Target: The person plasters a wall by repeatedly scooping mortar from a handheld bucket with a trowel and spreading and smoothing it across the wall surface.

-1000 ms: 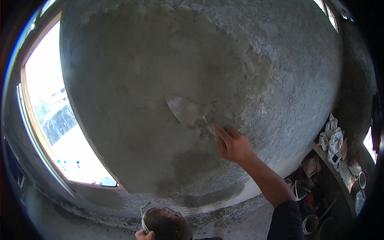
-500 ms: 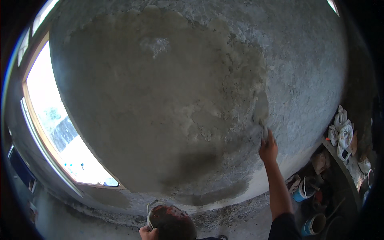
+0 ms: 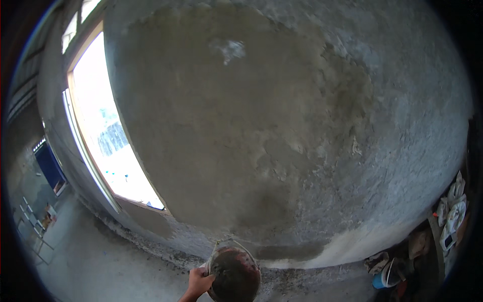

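My left hand (image 3: 199,283) is closed on the near-left rim of a bucket (image 3: 253,262) at the bottom of the view. The bucket has a reddish inner wall and a raised wire handle, and dark grey wet mortar (image 3: 232,278) lies inside it. Behind it rises a curved-looking grey wall (image 3: 417,100). A wide patch of darker, damp plaster (image 3: 216,116) covers its middle, rough along the right border, with one pale spot near the top. My right hand is out of the picture.
A bright window opening (image 3: 95,116) with a wooden frame is at the left. Beside the wall's foot at the right stand a blue-and-white bucket (image 3: 386,276) and white bags (image 3: 454,214) on a ledge. Concrete floor (image 3: 110,256) runs along the wall.
My right hand and its trowel have left the wall and gone out of view. The view has shifted left and down; the bucket in my left hand now shows more fully.
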`<state>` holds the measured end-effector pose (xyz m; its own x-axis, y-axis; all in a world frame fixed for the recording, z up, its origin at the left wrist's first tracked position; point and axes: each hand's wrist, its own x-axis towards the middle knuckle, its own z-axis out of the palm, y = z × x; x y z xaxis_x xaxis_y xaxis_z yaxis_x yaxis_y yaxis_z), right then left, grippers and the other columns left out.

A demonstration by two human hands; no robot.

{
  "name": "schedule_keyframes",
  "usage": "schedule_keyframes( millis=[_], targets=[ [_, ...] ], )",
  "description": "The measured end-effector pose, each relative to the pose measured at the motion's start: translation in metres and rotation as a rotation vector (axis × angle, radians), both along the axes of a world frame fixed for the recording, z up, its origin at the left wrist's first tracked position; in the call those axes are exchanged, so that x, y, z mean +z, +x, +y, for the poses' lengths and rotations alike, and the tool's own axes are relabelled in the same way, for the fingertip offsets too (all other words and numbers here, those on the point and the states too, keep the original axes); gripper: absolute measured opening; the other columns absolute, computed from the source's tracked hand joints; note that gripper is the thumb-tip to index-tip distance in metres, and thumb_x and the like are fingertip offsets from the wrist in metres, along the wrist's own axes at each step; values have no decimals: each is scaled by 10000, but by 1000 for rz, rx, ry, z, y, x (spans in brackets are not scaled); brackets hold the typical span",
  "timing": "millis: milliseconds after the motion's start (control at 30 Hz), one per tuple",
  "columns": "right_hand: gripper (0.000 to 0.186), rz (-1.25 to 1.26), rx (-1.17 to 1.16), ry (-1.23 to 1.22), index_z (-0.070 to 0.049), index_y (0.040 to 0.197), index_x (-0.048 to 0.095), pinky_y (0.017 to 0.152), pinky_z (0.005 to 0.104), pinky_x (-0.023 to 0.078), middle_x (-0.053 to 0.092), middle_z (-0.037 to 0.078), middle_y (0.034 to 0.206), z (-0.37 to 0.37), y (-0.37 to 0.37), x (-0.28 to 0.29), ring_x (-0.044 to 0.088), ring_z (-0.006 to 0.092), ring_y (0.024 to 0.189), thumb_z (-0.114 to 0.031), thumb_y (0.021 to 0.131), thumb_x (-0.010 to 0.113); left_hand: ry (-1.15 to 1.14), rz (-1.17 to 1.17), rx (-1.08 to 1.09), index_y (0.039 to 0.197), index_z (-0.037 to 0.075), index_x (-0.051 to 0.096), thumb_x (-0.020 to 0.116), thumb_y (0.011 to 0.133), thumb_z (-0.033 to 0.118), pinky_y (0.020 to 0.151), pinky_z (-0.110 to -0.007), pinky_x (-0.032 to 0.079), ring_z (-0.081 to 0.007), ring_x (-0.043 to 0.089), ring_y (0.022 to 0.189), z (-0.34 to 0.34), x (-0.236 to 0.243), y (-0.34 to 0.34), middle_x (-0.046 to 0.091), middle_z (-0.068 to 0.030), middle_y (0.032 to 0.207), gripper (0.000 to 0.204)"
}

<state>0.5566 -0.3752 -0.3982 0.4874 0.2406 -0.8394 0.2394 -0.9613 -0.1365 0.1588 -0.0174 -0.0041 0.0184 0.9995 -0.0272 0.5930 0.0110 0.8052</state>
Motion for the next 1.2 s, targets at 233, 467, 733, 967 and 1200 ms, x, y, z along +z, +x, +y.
schedule_keyframes(
  millis=[233, 467, 733, 967, 1200],
  targets=[
    [582, 142, -11, 10, -76, 1402, 568, 961, 488, 518, 660, 232, 1259, -13, -5, 10, 621, 427, 1195, -226, 853, 690, 4, 31, -142, 737, -9, 672, 673, 725, 129, 507, -339, 450, -93, 543, 514, 2, -2, 34, 553, -35, 525, 138],
    [577, 137, 300, 31, -93, 1396, 573, 1026, 471, 498, 625, 221, 1360, 9, 5, -14, 575, 430, 1278, -263, 860, 698, -5, -78, -163, 747, -32, 668, 677, 709, 111, 512, -355, 436, -84, 516, 535, -2, -12, 30, 501, -76, 526, 148],
    [325, 944, -738, 1175, -93, 1133, 575, 546, 334, 438, 561, 56, 796, 156, -13, 178, 535, 179, 576, -383, 988, 604, 79, -21, -191, 682, -61, 595, 657, 689, 69, 487, -335, 392, -73, 484, 530, -19, -5, -16, 466, -37, 513, 144],
    [562, 1756, -686, 1488, -105, 1387, 524, 506, 299, 398, 485, 41, 738, 179, -96, 310, 452, 146, 521, -502, 995, 587, -24, -313, -85, 683, -30, 616, 565, 703, -24, 505, -268, 347, -48, 483, 584, -17, -8, -88, 541, 59, 645, 55],
    [599, 1850, -592, 1445, -76, 1446, 465, 491, 297, 416, 494, 55, 745, 189, -169, 335, 450, 146, 500, -472, 1011, 575, -23, -336, 124, 685, -38, 610, 579, 693, -14, 504, -264, 364, -67, 480, 562, -30, -9, -181, 542, 35, 631, 40]
  ],
)
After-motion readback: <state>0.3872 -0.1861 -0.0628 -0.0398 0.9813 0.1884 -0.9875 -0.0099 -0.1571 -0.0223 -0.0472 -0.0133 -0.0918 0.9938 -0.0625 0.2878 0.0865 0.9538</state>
